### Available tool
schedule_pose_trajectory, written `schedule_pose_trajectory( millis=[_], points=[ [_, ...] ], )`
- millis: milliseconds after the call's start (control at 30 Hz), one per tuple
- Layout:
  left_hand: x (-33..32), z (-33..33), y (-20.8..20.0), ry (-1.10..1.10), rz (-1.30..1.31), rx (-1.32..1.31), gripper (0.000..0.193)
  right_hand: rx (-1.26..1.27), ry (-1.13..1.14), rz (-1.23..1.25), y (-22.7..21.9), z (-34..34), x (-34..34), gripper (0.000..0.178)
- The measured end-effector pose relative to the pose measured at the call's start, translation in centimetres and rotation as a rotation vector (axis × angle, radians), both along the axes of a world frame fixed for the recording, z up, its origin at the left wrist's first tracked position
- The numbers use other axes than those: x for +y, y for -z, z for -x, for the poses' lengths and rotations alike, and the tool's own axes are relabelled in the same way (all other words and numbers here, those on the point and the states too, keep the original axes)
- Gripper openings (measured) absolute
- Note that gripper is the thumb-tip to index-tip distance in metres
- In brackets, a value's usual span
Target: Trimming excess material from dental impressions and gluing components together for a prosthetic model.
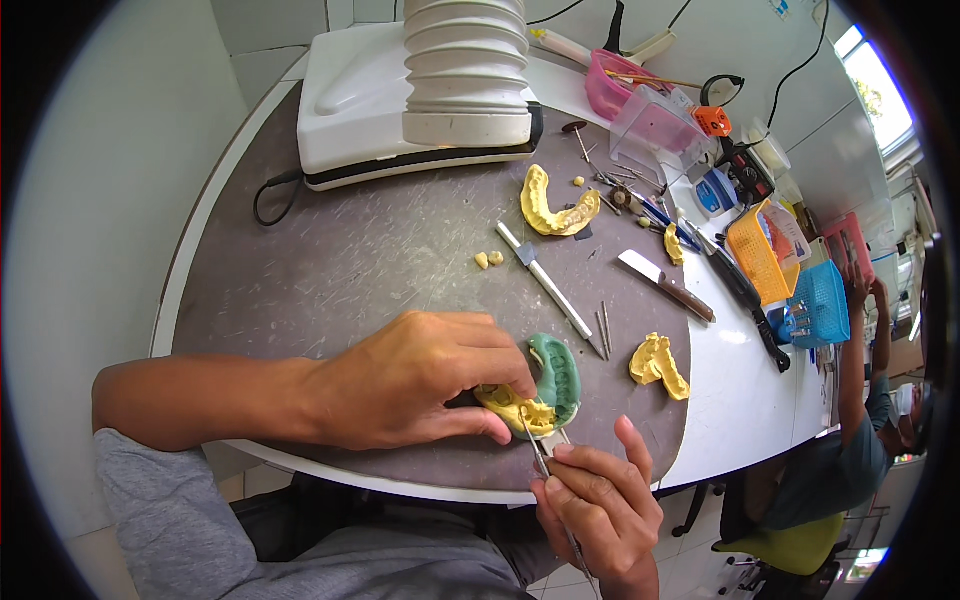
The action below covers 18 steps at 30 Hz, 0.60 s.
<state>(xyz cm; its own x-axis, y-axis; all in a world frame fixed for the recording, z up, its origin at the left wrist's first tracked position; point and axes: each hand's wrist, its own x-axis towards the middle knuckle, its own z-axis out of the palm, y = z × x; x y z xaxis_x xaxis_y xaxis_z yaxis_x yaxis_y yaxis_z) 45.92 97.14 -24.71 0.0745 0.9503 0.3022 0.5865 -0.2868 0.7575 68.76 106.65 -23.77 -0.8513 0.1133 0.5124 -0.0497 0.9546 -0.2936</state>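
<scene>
While the left hand [410, 378] reaches in from the left, its grip closed with thumb and fingertips on a yellow cast [522, 411], the right hand [600, 500] pinches a slender metal tool [530, 440] between thumb and fingers, with its little finger raised away from the shaft. The tool's upper end reaches onto the yellow cast (whether it bites into the surface, I cannot tell). The yellow cast is near the front edge of the brown-grey desk [350, 260], up against a green mould [564, 385] with a curved trough; the fingers hide part of where the two meet. Just beyond the hands, a white pen-shaped tool [560, 300] lies slantwise, with two thin rods [604, 330] near its pointed end and a pair of small tooth-like pieces [489, 260] to its left. Farther back rests a horseshoe-shaped yellow cast [552, 215]; off to the right are a brown-handled knife [672, 287] and a broken-looking yellow piece [660, 368]. At the rear, a ribbed white hose [466, 75] stands in front of a white machine [350, 110]. Along the right side sit a pink basket [608, 90], an orange basket [748, 262] and a blue basket [822, 305], with a black handpiece [738, 283] lying near the last two. Beyond them, another person [835, 465] sits on a green chair [790, 545], arms stretched forward.
</scene>
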Motion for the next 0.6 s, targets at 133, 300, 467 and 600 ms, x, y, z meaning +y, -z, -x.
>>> schedule_pose_trajectory(
  millis=[133, 300, 467, 600],
  points=[
    [-0.1, 0.2, 0.0, -0.002, -0.023, 0.011, 0.032, -0.001, -0.054, -0.090, -0.4, 0.2, 0.4, 0.013],
    [0.0, 0.0, 0.1, -0.006, -0.049, 0.026, 0.031, -0.028, -0.158, -0.236, -0.8, 0.0, 1.3, 0.015],
    [0.0, 0.0, 0.2, -0.009, -0.041, 0.022, 0.031, -0.063, -0.160, -0.221, -1.0, -0.2, 1.4, 0.013],
    [-0.1, -0.2, 0.0, -0.011, -0.049, 0.046, 0.032, 0.103, -0.111, 0.038, -0.9, -1.0, 1.6, 0.009]
  ],
)
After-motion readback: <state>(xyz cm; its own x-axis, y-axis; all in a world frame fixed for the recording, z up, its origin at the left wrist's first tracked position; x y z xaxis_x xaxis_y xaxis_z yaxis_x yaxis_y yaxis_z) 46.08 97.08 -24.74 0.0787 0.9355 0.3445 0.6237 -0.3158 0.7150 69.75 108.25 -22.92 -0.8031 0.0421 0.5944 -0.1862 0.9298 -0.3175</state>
